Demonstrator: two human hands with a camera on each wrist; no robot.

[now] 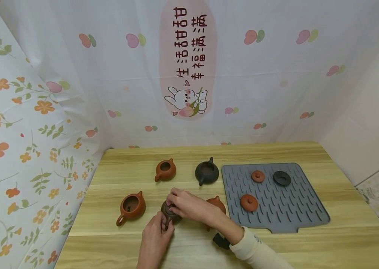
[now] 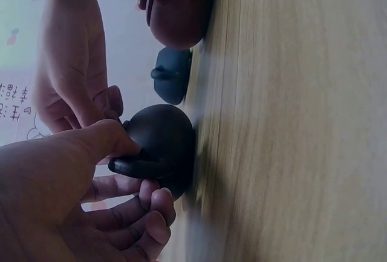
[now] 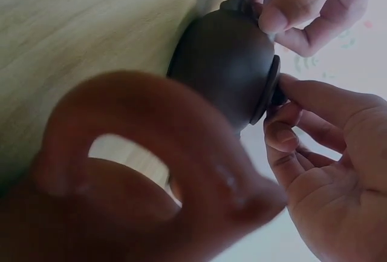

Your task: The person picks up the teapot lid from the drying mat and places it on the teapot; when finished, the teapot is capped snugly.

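My left grip [image 1: 157,233] pinches the handle of a dark brown, round-bellied clay teapot [image 2: 163,138], thumb on one side of the handle and a finger curled round the other. My right grip [image 1: 184,205] reaches across and pinches the knob of the matching dark brown round lid [image 3: 266,92] between thumb and fingertips; the lid sits over the pot's mouth. The teapot is on the pale wood-grain tabletop [image 1: 108,250], near the middle, between my two hands.

To its left stands a reddish-brown clay teapot [image 1: 139,212], lidless, its spout pointing away from me. Farther back are a smaller orange-brown clay teapot [image 1: 169,173] and a black clay teapot [image 1: 213,175], both lidless as well. Just beyond my right forearm is another reddish-brown clay teapot [image 1: 217,202], partly hidden by the arm, its looped handle looming large and blurred in the right wrist view.

On the right lies a grey ribbed mat [image 1: 276,203], carrying a small orange-brown round lid [image 1: 258,176], a black round lid [image 1: 281,178] and a larger orange-brown round lid [image 1: 249,203], all spaced apart
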